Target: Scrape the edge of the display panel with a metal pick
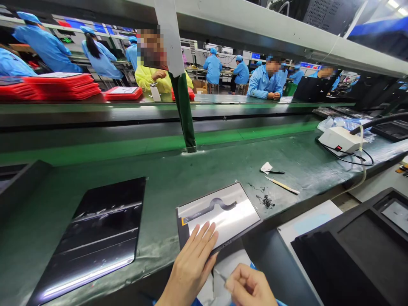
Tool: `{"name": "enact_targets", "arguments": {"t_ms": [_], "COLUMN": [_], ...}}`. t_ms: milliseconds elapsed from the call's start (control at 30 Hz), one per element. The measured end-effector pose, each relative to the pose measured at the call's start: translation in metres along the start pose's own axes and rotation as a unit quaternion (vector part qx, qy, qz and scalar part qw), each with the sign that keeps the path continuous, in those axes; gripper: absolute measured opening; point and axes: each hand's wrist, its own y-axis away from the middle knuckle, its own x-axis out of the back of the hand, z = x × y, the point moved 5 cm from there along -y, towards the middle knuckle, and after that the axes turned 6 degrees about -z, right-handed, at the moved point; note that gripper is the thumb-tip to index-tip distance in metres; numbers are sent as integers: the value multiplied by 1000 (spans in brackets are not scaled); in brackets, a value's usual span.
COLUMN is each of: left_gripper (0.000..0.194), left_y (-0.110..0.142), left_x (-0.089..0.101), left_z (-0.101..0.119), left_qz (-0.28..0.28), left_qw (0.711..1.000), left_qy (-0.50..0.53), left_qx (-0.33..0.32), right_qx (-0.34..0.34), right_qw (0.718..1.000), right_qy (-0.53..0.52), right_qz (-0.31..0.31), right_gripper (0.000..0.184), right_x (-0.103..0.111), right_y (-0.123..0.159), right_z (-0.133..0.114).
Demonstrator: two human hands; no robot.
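Display panel (pixel 237 223) lies at the bench's (pixel 216 165) near edge, pale back up, apparently jutting slightly past the edge; probably set there so its near side is easy to reach. Left hand (pixel 193 259) flat on its near-left part, fingers straight and close together, not gripping; looks like a steadying press against sliding. Flex cable (pixel 212 208) lies curved across the back, clear of the fingers. Right hand (pixel 250 284) just off the panel's near side, fingers curled, thumb and finger pinched on a thin grey piece (pixel 220 275); can't tell what it is. Pinch grip suits something that small.

Glossy black panel (pixel 95 238) flat toward the bench's near-left corner, well apart, likely to spare its surface from knocks. Beyond the display panel's right end: dark scraps (pixel 267 202) in a loose pile, pale-handled tool (pixel 282 185), dark tool (pixel 276 172) with a white wipe (pixel 267 167) at one end. All within right-hand reach, presumably on purpose. White box (pixel 341 140) farther right, out of the way.
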Motion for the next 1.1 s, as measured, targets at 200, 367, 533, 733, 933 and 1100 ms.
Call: {"name": "enact_targets", "arguments": {"t_ms": [200,367,533,733,933,1100], "left_gripper": [44,47,42,37,40,43], "left_y": [1,2,2,3,2,1], "left_x": [-1,-1,0,-2,-1,0], "left_z": [0,-1,-1,-1,0,0], "left_qz": [7,10,6,-3,4,8], "left_qw": [1000,1000,1000,1000,1000,1000], "left_qy": [4,11,10,1,7,12], "left_qx": [5,8,4,2,3,6], "right_qx": [118,151,178,204,204,198], "right_qw": [940,893,892,876,859,866], "right_qy": [203,309,302,331,365,343], "right_qz": [246,290,283,286,296,305], "right_gripper": [46,33,27,22,22,23], "right_x": [66,78,74,70,65,64], "right_y": [14,16,14,13,12,13], "right_z": [-28,-31,-29,-25,-24,-24]}}
